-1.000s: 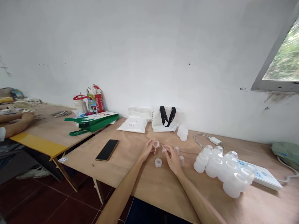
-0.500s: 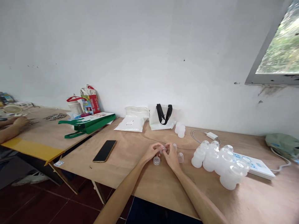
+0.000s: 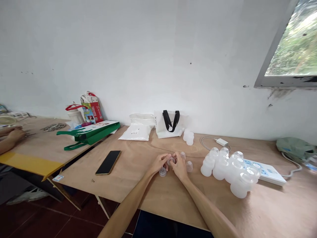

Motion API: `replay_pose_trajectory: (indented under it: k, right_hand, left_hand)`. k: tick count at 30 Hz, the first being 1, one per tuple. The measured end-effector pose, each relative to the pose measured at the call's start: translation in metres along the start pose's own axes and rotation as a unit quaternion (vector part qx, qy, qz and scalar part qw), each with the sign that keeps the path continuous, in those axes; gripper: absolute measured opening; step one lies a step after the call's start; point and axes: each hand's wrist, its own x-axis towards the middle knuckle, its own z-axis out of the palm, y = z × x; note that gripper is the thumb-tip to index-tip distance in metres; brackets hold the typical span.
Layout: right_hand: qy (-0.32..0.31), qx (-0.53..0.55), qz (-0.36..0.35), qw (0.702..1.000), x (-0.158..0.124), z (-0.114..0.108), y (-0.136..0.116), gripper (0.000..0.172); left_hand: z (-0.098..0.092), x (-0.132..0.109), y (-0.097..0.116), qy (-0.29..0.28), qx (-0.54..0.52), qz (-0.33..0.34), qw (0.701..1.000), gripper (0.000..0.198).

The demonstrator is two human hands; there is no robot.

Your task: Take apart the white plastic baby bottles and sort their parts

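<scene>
Between my fingertips, above the table, is a small round clear plastic piece [image 3: 170, 161]. My left hand [image 3: 159, 163] pinches it from the left, and my right hand [image 3: 179, 167] grips it from the other side. Just below my left fingers a clear ring-shaped cap [image 3: 162, 172] lies on the wood. A clear dome-shaped cover [image 3: 189, 166] stands to the right of my right hand. Another clear cover [image 3: 183, 155] is partly hidden behind that hand. Further right stand several frosted bottles [image 3: 221, 168] with clear domed tops, grouped closely together.
A phone [image 3: 108, 162] lies to the left. White packages [image 3: 135, 131], a black-handled bag [image 3: 160, 132] and a few frosted bottles [image 3: 189, 138] stand by the wall. A power strip [image 3: 272, 175] and cable adapter [image 3: 222, 142] are at right. Another person's hands [image 3: 15, 135] rest on the left table.
The view has turned slightly right. My fingers have shifted around the small clear piece, which now shows more plainly between both hands. The caps and bottles stay in place on the table.
</scene>
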Motion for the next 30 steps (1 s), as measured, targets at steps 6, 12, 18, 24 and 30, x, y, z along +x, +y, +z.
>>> replay_pose_trajectory:
  k: [6,12,18,24,30]
  right_hand:
    - [0.012,0.020,0.022,0.999,0.001,0.001,0.002,0.008]
    - [0.013,0.062,0.037,0.997,0.002,0.002,0.006,0.021]
    - [-0.026,0.091,0.018,0.995,0.000,-0.001,0.001,0.031]
    - [-0.058,0.118,0.015,0.991,0.000,-0.001,0.002,0.036]
    - [-0.053,0.136,0.020,0.989,0.000,-0.001,0.003,0.035]
  left_hand:
    - [0.002,-0.001,0.000,-0.004,0.032,-0.002,0.999,0.056]
    - [0.004,0.000,0.002,-0.011,0.008,0.002,1.000,0.054]
    - [-0.002,0.005,-0.002,0.021,-0.051,-0.018,0.998,0.053]
    - [-0.008,0.009,-0.011,0.071,-0.070,-0.029,0.995,0.059]
    - [-0.008,0.005,-0.010,0.056,-0.048,-0.020,0.997,0.054]
